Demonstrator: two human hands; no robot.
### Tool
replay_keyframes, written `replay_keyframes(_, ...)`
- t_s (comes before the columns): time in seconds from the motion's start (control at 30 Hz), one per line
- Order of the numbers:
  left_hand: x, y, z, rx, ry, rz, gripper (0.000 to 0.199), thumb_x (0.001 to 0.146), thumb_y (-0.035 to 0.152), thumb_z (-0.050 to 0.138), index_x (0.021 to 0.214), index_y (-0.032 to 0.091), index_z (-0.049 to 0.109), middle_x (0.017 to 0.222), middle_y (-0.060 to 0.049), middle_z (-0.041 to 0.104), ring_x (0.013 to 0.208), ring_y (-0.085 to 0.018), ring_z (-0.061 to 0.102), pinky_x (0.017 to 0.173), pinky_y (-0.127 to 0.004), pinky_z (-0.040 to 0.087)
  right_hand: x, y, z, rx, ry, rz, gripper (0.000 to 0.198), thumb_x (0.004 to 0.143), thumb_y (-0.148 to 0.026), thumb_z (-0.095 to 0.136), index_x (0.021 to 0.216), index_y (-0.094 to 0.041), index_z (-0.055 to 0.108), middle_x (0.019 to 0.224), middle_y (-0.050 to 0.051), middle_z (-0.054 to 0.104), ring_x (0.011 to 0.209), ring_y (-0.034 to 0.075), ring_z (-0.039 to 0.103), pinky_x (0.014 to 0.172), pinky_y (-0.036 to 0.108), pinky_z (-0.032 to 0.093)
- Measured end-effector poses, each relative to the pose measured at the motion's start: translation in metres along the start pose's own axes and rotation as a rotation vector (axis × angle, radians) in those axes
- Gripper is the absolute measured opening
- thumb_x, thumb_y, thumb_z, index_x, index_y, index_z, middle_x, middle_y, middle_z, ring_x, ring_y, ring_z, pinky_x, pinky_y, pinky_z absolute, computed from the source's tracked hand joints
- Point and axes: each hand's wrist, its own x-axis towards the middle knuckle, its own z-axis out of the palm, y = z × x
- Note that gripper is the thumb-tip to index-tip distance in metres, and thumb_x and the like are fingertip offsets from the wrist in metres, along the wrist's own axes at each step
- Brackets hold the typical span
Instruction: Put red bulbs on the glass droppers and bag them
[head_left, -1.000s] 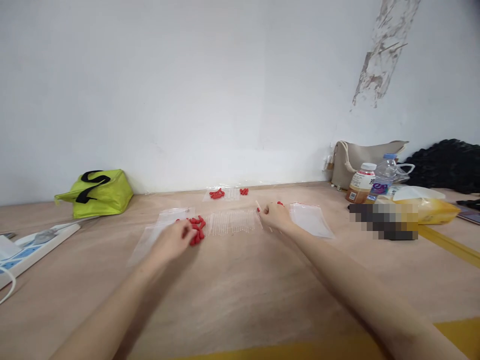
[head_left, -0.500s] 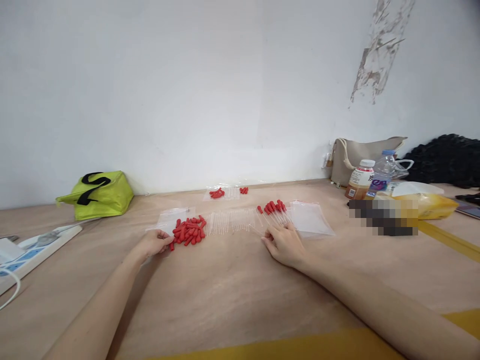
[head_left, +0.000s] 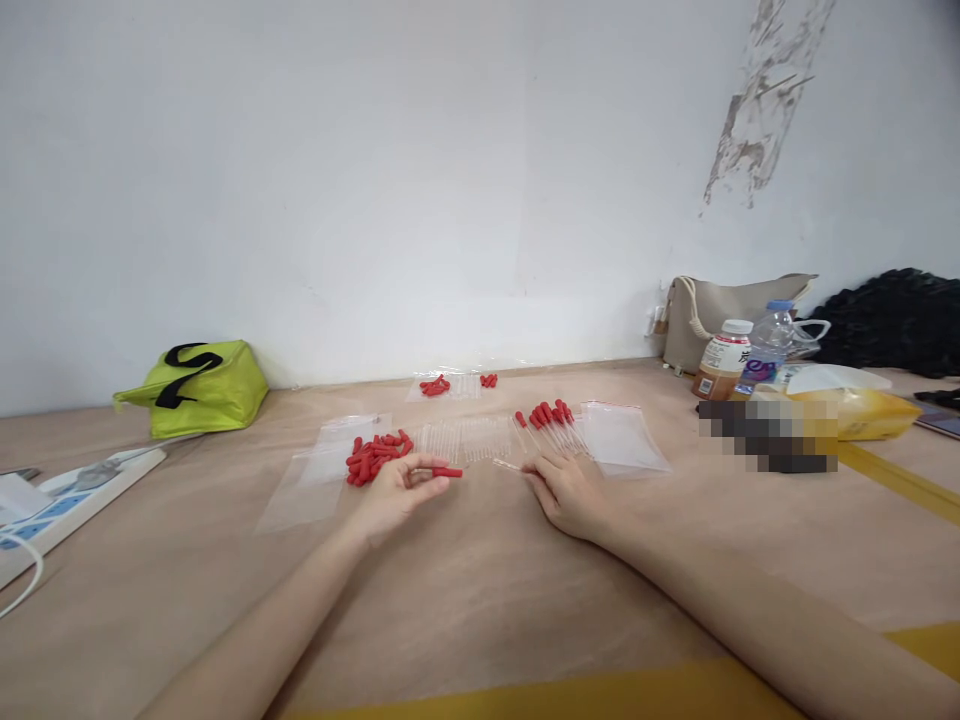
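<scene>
Between the fingertips of my left hand (head_left: 397, 497) is a red rubber bulb (head_left: 448, 472), its end pointing right. My right hand (head_left: 568, 492) pinches a thin clear glass dropper tube (head_left: 507, 465), whose tip points left toward the bulb; a gap separates the two. Behind my left hand lies a pile of red rubber bulbs (head_left: 367, 460). A row of clear tubes (head_left: 457, 440) lies between the hands, a little farther back. Beyond my right hand, several droppers with red bulbs fitted (head_left: 551, 413) lie side by side.
Clear plastic bags (head_left: 300, 490) (head_left: 622, 440) flank the parts on the brown-covered table (head_left: 465, 590). Another bag with red bulbs (head_left: 435, 386) lies by the wall. A lime bag (head_left: 217, 395) and power strip (head_left: 82, 505) stand left; bottles (head_left: 724, 360) and a yellow packet (head_left: 855, 410) stand right.
My left hand has moved right from the edge of the bulb pile, carrying one red bulb toward the middle. My right hand has barely moved; its tube now lies more level.
</scene>
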Motion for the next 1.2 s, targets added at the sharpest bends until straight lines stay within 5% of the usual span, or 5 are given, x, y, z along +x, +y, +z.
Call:
replay_keyframes(0.2,-0.004,-0.023,0.043,0.15,0.061,0.151,0.021,0.073,0.034,0.06,0.081,0.015,0.054,0.072,-0.003,0.065,0.065,-0.015,0.061,0.059,-0.026,0.047,-0.003,-0.009,-0.002,0.103,-0.048,-0.052,0.015,0.085,-0.023,0.036,0.084,-0.02,0.051,0.074,0.003,0.06,0.067,0.014,0.053,0.076,0.033,0.033)
replay_keyframes(0.4,-0.005,-0.021,0.041,0.243,0.065,0.246,0.023,0.079,0.03,0.053,0.097,0.017,0.059,0.094,-0.006,0.064,0.085,-0.017,0.059,0.075,-0.031,0.045,-0.005,-0.007,0.003,0.093,-0.005,-0.06,0.018,0.087,-0.025,0.034,0.084,-0.018,0.05,0.072,0.002,0.06,0.064,0.012,0.052,0.079,0.033,0.03)
replay_keyframes(0.9,-0.002,-0.024,0.041,0.314,0.07,0.293,0.024,0.08,0.031,0.052,0.096,0.017,0.062,0.086,-0.005,0.064,0.077,-0.017,0.058,0.07,-0.029,0.046,-0.001,-0.016,-0.002,0.057,-0.067,-0.058,0.013,0.083,-0.023,0.041,0.083,-0.02,0.054,0.069,-0.001,0.062,0.063,0.011,0.054,0.085,0.034,0.024)
replay_keyframes(1.2,-0.004,-0.021,0.042,0.251,0.088,0.236,0.027,0.081,0.035,0.049,0.093,0.015,0.063,0.074,-0.003,0.064,0.068,-0.016,0.057,0.063,-0.026,0.046,0.006,-0.021,0.001,0.19,-0.134,-0.039,0.011,0.08,-0.025,0.046,0.08,-0.019,0.055,0.061,-0.002,0.058,0.058,0.011,0.051,0.076,0.029,0.032)
